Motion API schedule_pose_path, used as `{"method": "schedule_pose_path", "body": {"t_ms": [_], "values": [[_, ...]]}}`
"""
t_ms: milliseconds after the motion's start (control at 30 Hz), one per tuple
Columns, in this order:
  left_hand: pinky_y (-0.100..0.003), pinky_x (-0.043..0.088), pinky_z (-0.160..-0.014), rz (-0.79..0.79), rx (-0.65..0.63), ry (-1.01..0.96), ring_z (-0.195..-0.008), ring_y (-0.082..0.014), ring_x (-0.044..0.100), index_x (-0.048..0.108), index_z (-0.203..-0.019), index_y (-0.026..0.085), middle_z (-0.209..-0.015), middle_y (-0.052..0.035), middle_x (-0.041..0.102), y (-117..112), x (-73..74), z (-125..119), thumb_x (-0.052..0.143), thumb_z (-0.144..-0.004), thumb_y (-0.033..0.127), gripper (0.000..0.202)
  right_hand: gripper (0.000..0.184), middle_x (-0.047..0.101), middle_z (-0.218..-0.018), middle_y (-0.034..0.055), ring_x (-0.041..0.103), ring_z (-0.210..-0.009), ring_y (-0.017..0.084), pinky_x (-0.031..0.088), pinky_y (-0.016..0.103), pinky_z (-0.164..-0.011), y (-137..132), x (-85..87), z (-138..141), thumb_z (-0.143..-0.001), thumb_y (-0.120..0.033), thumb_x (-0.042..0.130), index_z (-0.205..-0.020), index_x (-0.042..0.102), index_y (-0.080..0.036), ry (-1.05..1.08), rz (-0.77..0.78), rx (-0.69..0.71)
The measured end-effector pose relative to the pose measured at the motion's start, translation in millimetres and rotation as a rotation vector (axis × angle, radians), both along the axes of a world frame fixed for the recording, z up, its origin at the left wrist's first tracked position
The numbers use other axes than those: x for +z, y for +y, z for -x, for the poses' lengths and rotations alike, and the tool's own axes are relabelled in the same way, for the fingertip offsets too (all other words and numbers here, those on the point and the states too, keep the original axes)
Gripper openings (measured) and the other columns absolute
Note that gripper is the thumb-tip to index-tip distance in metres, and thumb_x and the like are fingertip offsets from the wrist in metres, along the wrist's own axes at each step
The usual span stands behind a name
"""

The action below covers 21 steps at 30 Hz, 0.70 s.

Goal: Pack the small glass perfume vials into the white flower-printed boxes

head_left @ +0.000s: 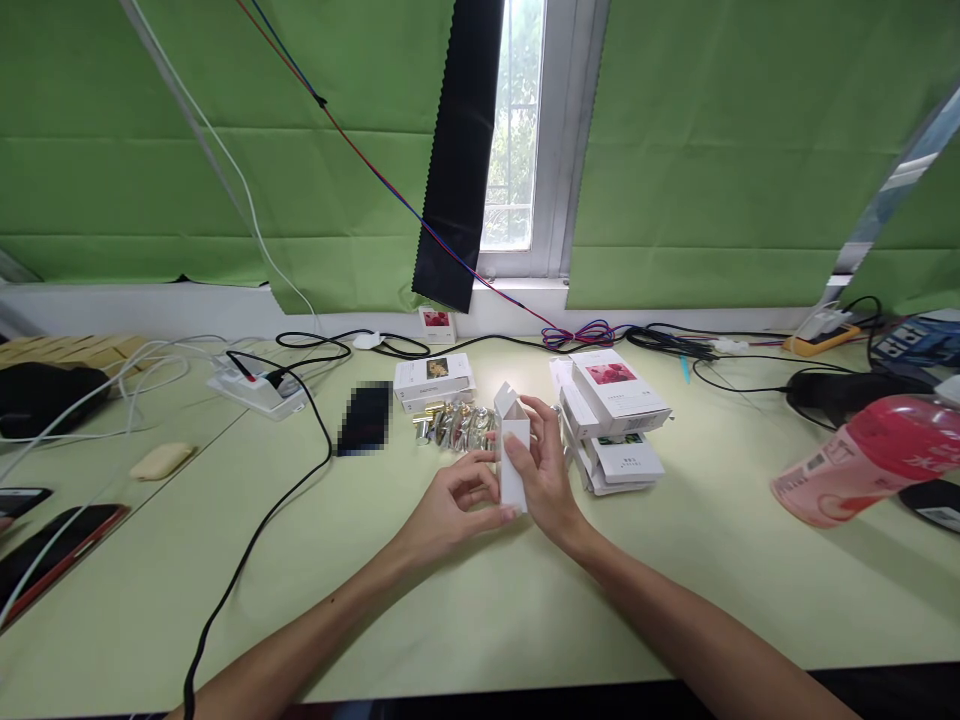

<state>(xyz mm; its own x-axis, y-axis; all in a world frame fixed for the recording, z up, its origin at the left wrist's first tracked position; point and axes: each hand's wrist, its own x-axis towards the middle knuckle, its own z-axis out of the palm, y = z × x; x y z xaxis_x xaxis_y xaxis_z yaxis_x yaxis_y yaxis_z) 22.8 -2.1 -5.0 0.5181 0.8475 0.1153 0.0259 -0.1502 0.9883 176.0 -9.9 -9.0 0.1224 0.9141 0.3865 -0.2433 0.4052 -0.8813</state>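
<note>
Both my hands hold a small white carton [513, 450] upright above the pale green table [465, 600], its top flap open. My left hand [454, 505] pinches its lower left side with curled fingers. My right hand [544, 470] wraps round its right side and back. Just behind the carton lies a row of several small gold-and-clear bottles [454, 425]. To the right sits a stack of flat white boxes [615, 420], the top one with a pink picture. Two more white boxes [433, 380] lie behind the bottles.
A black phone [365, 418] lies left of the bottles. A white power strip [255, 388] with black and white cables sits at back left. A pink bottle [862, 462] lies on its side at right. More phones [45, 550] and a beige case [161, 461] lie at far left.
</note>
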Motion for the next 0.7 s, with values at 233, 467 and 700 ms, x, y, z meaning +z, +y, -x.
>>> {"method": "schedule_pose_path", "body": {"t_ms": [233, 467, 700], "values": [[-0.039, 0.054, -0.103, 0.064, -0.032, 0.002, -0.115, -0.0267, 0.066, 0.06, -0.07, 0.015, -0.134, -0.0119, 0.056, -1.5, 3.0, 0.7, 0.083, -0.076, 0.035, 0.031, 0.034, 0.054, -0.13, 0.005, 0.066, -0.096, 0.019, 0.057, 0.038, -0.087, 4.3, -6.1, -3.2, -0.099, -0.043, 0.054, -0.131, 0.046, -0.035, -0.165, -0.047, -0.026], [-0.039, 0.054, -0.103, 0.072, -0.063, -0.013, -0.116, -0.0271, 0.066, 0.061, -0.071, 0.015, -0.135, -0.0116, 0.054, -0.1, 1.8, 1.2, 0.083, -0.077, 0.032, 0.028, 0.032, 0.054, -0.133, 0.0072, 0.063, -0.108, 0.022, 0.056, 0.04, -0.09, 3.3, -4.8, -5.7, -0.102, -0.044, 0.047, -0.132, 0.048, -0.032, -0.303, -0.087, -0.074], [-0.039, 0.054, -0.102, 0.059, -0.083, -0.03, -0.111, -0.0245, 0.067, 0.064, -0.073, 0.015, -0.135, -0.0109, 0.055, 0.8, -0.2, 1.3, 0.083, -0.076, 0.031, 0.025, 0.033, 0.056, -0.128, 0.0079, 0.062, -0.109, 0.023, 0.056, 0.042, -0.09, 3.8, -4.4, -7.3, -0.102, -0.044, 0.045, -0.133, 0.049, -0.032, -0.366, -0.096, -0.098]]}}
